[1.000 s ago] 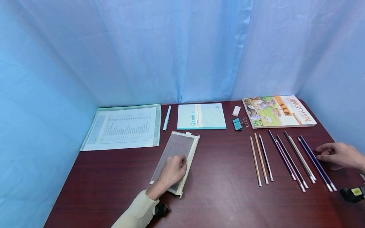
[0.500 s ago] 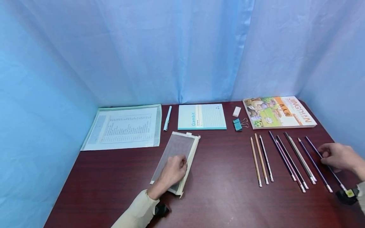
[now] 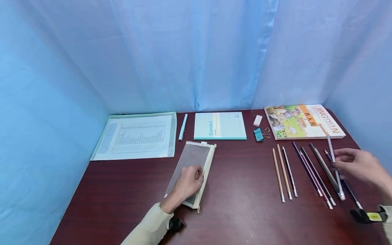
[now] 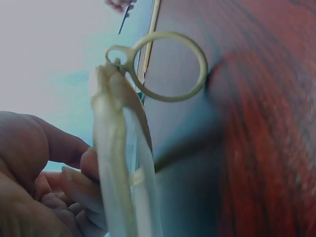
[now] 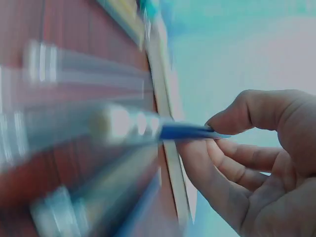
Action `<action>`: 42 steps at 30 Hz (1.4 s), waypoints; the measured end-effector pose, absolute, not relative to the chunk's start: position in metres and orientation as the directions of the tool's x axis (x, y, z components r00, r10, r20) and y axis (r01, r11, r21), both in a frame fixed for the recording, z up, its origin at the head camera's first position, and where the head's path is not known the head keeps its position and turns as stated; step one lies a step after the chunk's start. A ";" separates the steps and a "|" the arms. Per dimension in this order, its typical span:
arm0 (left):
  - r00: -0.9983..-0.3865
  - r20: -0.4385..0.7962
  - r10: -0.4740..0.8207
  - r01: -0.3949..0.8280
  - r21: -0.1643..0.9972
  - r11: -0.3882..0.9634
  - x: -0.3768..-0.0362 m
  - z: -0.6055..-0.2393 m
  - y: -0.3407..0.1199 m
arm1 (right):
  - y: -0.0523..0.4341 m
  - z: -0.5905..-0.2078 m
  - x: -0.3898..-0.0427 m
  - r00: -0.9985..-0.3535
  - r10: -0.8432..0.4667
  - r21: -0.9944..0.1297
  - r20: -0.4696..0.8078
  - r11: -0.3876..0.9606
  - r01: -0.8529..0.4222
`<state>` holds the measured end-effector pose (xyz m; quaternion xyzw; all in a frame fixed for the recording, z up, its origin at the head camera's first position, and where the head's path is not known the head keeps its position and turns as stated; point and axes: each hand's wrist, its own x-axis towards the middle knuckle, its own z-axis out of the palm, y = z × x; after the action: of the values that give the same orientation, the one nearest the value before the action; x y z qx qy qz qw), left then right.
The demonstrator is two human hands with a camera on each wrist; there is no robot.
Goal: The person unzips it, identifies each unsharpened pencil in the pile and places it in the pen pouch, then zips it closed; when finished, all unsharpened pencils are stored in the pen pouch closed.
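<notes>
Bench (image 3: 239,211), dark red wood, blue curtain behind.

Left hand (image 3: 187,183) at 7 o'clock, fingers curled onto the near end of the mesh pencil pouch (image 3: 191,163), pinning it flat; the wrist view shows its ring zip-pull (image 4: 165,66) at the pouch edge.

Right hand (image 3: 358,166) at 4 o'clock pinches one blue pencil (image 3: 334,163) between thumb and fingers, lifted off the bench, its point toward 12 and its capped end low toward 6. Wrist view blurred, but the pinch is plain (image 5: 187,132).

Doing it well, as I judge it: hold the pinch near the pencil's middle so it does not swing, carry it clear above the row of pencils (image 3: 301,173) toward 9 o'clock, and keep the pouch held down with its mouth reachable.

Count, largest first:
- document folder (image 3: 137,136), 10 o'clock: one
- picture book (image 3: 303,120), 1 o'clock: one
- notepad (image 3: 219,125), 12 o'clock: one
- pouch: one
- pencils: one in hand; three pale lying at 3 o'clock, then roughly five dark ones, overlapping, count unsure
- pen (image 3: 182,127): one
- binder clip (image 3: 259,134): one
- eraser (image 3: 258,120): one
</notes>
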<state>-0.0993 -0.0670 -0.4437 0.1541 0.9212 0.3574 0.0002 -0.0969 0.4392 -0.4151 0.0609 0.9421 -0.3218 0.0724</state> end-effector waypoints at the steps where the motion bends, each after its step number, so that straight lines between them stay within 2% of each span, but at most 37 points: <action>1: -0.952 0.117 0.284 0.289 0.656 0.697 -0.099 -0.444 -0.067 | 0.426 -0.414 -0.097 -0.980 0.038 -0.648 -0.194 0.746 0.157; 7: -0.953 0.116 0.280 0.284 0.664 0.691 -0.101 -0.445 -0.064 | 0.345 -0.415 -0.100 -0.934 -0.204 -0.826 -0.294 0.546 0.141; 16: -0.957 0.086 0.277 0.257 0.696 0.671 -0.101 -0.443 -0.061 | 0.241 -0.436 -0.108 -0.836 -0.427 -0.937 -0.345 0.216 0.276; 19: -0.957 0.093 0.274 0.259 0.695 0.671 -0.101 -0.444 -0.062 | 0.209 -0.445 -0.111 -0.823 -0.442 -0.933 -0.358 0.132 0.335; 25: -0.964 0.086 0.251 0.237 0.704 0.669 -0.101 -0.443 -0.061 | 0.157 -0.460 -0.117 -0.808 -0.444 -0.912 -0.386 0.054 0.406; 34: -0.967 0.065 0.245 0.213 0.735 0.644 -0.102 -0.442 -0.058 | 0.120 -0.463 -0.130 -0.858 -0.293 -0.896 -0.421 -0.015 0.444; 42: -0.965 0.075 0.252 0.221 0.752 0.622 -0.101 -0.442 -0.055 | 0.102 -0.458 -0.128 -0.898 -0.199 -0.916 -0.392 -0.006 0.401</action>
<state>-0.1008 -0.0548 -0.4422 0.1312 0.9003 0.4147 0.0189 -0.1276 0.1024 -0.4583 0.0751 0.6720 -0.7053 0.2129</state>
